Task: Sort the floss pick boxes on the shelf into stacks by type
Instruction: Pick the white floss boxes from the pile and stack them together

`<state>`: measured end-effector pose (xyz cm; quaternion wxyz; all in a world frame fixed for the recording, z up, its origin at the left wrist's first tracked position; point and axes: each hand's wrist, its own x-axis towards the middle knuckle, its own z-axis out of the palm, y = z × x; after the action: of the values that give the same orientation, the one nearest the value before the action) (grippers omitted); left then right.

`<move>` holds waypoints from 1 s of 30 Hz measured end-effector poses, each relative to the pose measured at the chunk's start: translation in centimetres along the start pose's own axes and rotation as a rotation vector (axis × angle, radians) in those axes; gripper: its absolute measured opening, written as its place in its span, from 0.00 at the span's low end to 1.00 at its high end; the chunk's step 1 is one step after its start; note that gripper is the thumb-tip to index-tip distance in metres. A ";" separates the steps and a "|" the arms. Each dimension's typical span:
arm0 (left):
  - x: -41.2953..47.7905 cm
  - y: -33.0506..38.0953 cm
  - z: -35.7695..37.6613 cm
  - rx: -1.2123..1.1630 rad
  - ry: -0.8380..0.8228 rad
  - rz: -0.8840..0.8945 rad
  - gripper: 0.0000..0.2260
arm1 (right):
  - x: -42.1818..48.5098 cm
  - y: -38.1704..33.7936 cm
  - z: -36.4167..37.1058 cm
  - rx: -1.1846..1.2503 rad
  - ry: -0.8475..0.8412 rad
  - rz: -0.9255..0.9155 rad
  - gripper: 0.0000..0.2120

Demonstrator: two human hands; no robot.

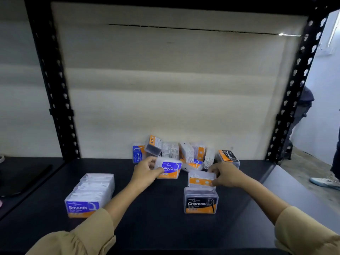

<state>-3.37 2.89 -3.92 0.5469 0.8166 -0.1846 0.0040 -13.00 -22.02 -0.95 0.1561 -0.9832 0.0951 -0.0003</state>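
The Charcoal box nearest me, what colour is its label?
Black with an orange band along the bottom, on the Charcoal box in the head view.

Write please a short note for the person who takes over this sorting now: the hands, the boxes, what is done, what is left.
Left hand: holds a Smooth box, lifted near the pile.
Right hand: grips a clear box with an orange band, label not readable.
Done: Smooth stack at front left, Charcoal box at front centre.
Left: mixed pile at the back wall, including a Round box and another Charcoal box. No Round stack yet.
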 end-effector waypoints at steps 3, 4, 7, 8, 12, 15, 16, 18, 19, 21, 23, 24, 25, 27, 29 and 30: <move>-0.9 -1.0 0.0 -0.002 -0.032 -0.036 0.13 | -0.6 0.7 0.1 0.043 0.007 0.029 0.16; -1.0 -1.3 0.1 -0.007 -0.045 -0.044 0.13 | -0.7 1.0 0.1 0.061 0.006 0.042 0.16; -1.5 -1.9 0.1 -0.007 -0.077 -0.057 0.13 | -1.0 1.7 0.2 0.112 0.010 0.069 0.16; -1.7 -2.0 0.1 -0.008 -0.082 -0.058 0.13 | -1.2 1.8 0.1 0.134 0.010 0.073 0.15; -2.0 -2.2 0.0 0.026 -0.123 -0.035 0.15 | -1.9 2.3 -0.2 0.321 -0.013 0.124 0.06; -2.1 -2.4 -0.2 0.053 -0.148 -0.018 0.15 | -1.8 3.0 -0.1 0.571 0.003 0.249 0.10; -2.1 -2.5 -0.2 0.064 -0.157 -0.010 0.15 | -1.8 3.2 -0.1 0.625 0.028 0.303 0.10; -2.1 -2.6 -0.2 0.083 -0.179 0.004 0.16 | -1.8 3.7 -0.1 0.658 0.072 0.383 0.11; -2.2 -2.7 -0.2 0.092 -0.192 0.010 0.16 | -1.9 3.9 0.0 0.646 0.087 0.407 0.10; -2.3 -2.7 -0.2 0.113 -0.216 0.016 0.17 | -1.8 4.3 0.3 0.577 0.124 0.435 0.07; -2.3 -2.8 -0.1 0.131 -0.223 0.021 0.17 | -1.6 4.5 0.5 0.465 0.175 0.406 0.07; -2.3 -2.9 -0.1 0.137 -0.225 0.022 0.18 | -1.6 4.4 0.5 0.423 0.192 0.358 0.07; -2.2 -2.8 -0.2 0.147 -0.229 0.021 0.18 | -1.7 4.2 0.5 0.391 0.185 0.298 0.07; -2.1 -2.7 -0.2 0.172 -0.242 0.023 0.19 | -2.1 3.7 0.4 0.306 0.070 0.173 0.13; -2.0 -2.5 -0.2 0.202 -0.242 0.034 0.19 | -2.3 3.5 0.7 0.159 -0.091 0.097 0.21; -2.0 -2.5 -0.2 0.210 -0.235 0.041 0.20 | -2.2 3.7 1.0 0.084 -0.138 0.073 0.26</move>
<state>-4.41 4.50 -6.44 0.4331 0.8601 -0.2626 -0.0610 -15.86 -24.70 -2.99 0.2031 -0.9693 0.1198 0.0692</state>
